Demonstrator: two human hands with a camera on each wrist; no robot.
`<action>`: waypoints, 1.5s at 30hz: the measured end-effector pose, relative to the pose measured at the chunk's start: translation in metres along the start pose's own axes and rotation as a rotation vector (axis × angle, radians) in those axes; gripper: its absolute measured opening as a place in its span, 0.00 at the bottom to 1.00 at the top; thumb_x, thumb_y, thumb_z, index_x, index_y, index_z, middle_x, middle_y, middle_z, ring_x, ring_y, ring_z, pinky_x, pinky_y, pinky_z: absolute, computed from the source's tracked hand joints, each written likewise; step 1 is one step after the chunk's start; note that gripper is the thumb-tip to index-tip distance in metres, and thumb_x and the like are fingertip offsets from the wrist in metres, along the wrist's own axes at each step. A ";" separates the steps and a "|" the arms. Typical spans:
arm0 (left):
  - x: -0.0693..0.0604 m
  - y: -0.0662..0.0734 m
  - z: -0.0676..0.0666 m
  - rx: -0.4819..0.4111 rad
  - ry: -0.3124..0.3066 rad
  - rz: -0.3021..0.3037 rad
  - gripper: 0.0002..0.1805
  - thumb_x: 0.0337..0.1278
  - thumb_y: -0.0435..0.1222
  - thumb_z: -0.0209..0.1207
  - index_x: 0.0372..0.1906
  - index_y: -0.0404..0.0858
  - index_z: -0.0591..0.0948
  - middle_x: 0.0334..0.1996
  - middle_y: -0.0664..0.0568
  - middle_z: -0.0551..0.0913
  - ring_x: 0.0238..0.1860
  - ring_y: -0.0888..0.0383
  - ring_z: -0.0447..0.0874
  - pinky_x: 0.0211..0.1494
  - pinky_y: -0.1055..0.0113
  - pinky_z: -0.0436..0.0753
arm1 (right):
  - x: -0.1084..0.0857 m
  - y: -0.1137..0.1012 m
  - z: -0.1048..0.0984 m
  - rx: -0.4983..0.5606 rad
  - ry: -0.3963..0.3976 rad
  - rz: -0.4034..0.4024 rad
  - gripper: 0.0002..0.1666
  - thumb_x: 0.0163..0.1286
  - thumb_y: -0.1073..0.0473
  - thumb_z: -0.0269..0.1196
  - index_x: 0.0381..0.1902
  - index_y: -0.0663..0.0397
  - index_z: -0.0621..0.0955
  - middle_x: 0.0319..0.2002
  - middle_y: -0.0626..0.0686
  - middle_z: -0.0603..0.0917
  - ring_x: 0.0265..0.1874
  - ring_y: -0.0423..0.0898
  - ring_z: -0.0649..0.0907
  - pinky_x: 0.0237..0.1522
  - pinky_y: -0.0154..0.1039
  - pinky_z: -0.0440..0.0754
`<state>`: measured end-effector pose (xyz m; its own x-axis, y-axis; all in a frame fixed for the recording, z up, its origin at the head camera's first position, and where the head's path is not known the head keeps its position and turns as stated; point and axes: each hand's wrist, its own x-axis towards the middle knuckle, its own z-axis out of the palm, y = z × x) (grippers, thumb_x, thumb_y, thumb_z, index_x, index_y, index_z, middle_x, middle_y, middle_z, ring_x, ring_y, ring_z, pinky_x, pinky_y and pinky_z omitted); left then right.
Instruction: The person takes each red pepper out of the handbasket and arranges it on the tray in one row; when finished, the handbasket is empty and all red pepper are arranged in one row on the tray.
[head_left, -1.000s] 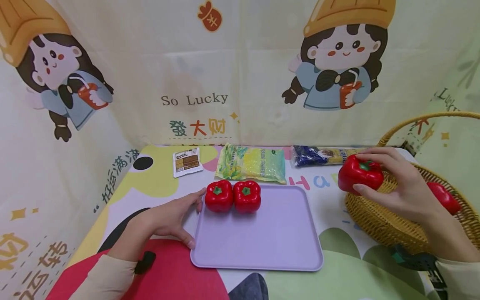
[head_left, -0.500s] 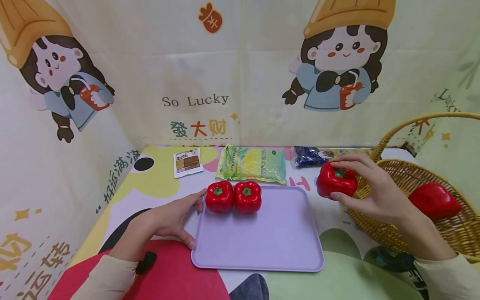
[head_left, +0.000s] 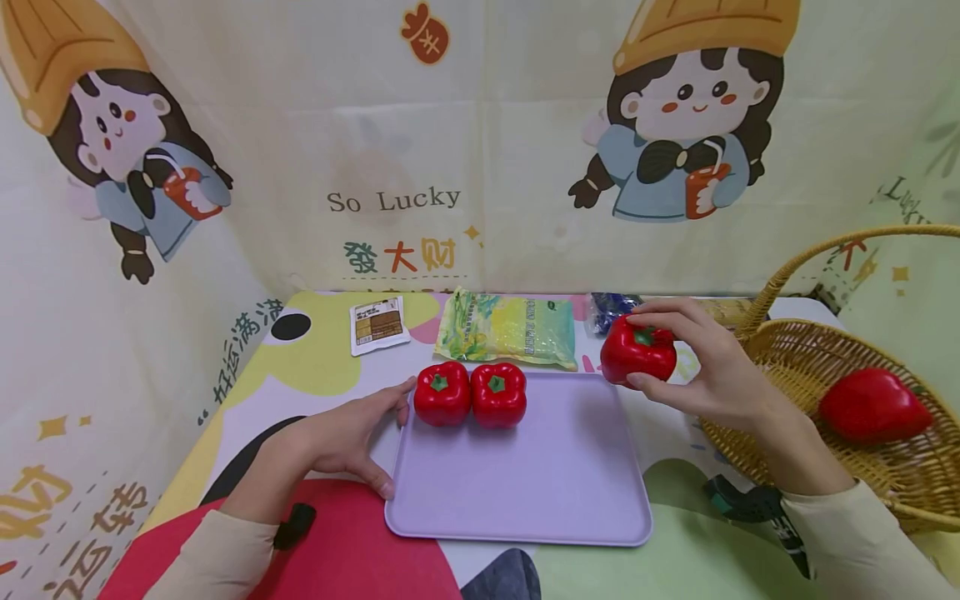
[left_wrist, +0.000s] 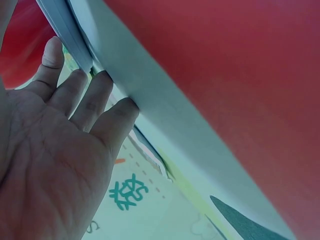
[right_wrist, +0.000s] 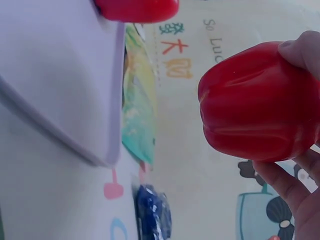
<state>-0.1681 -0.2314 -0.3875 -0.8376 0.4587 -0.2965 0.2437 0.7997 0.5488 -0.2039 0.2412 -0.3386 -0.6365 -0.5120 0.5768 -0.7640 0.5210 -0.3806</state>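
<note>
In the head view, my right hand (head_left: 705, 367) grips a red bell pepper (head_left: 638, 350) between thumb and fingers, held above the back right corner of a lilac tray (head_left: 525, 492). The right wrist view shows that pepper (right_wrist: 260, 102) raised clear of the table. Two more red peppers, one left (head_left: 442, 393) and one right (head_left: 498, 395), sit side by side in the tray's back left corner. My left hand (head_left: 337, 442) rests at the tray's left edge, thumb and fingers spread; in the left wrist view the fingers of this hand (left_wrist: 65, 135) are fairly straight.
A wicker basket (head_left: 795, 342) with a red item (head_left: 873, 406) inside stands at the right. Behind the tray lie a small white packet (head_left: 378, 326), a green-yellow bag (head_left: 510, 328) and a blue package (head_left: 611, 310), partly hidden by the held pepper. Patterned cloth hangs behind.
My right hand has carried the pepper leftward from over the basket to the tray's back right corner. The red item in the basket is more fully visible. My left hand has stayed at the tray's edge.
</note>
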 end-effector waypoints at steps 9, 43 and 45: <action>0.001 0.001 0.001 0.007 0.002 0.003 0.75 0.25 0.59 0.83 0.82 0.42 0.53 0.52 0.62 0.74 0.64 0.55 0.67 0.70 0.48 0.73 | 0.008 0.001 0.021 0.060 -0.013 -0.008 0.49 0.43 0.67 0.84 0.66 0.49 0.78 0.64 0.52 0.76 0.64 0.42 0.73 0.48 0.25 0.82; 0.001 0.003 -0.001 0.011 0.000 -0.004 0.74 0.25 0.58 0.83 0.82 0.42 0.54 0.52 0.62 0.74 0.66 0.55 0.67 0.71 0.47 0.73 | 0.011 0.004 0.079 0.204 -0.129 -0.078 0.39 0.53 0.59 0.81 0.63 0.51 0.79 0.62 0.48 0.77 0.61 0.45 0.77 0.57 0.33 0.81; 0.001 0.003 -0.001 0.007 0.002 0.005 0.74 0.26 0.58 0.83 0.81 0.41 0.54 0.52 0.61 0.75 0.65 0.54 0.68 0.71 0.46 0.72 | 0.011 0.004 0.080 0.202 -0.144 -0.067 0.39 0.54 0.58 0.81 0.63 0.49 0.79 0.62 0.47 0.77 0.62 0.44 0.76 0.58 0.34 0.81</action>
<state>-0.1683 -0.2295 -0.3856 -0.8372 0.4620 -0.2925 0.2511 0.8000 0.5448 -0.2222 0.1826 -0.3915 -0.5812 -0.6400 0.5026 -0.8014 0.3431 -0.4899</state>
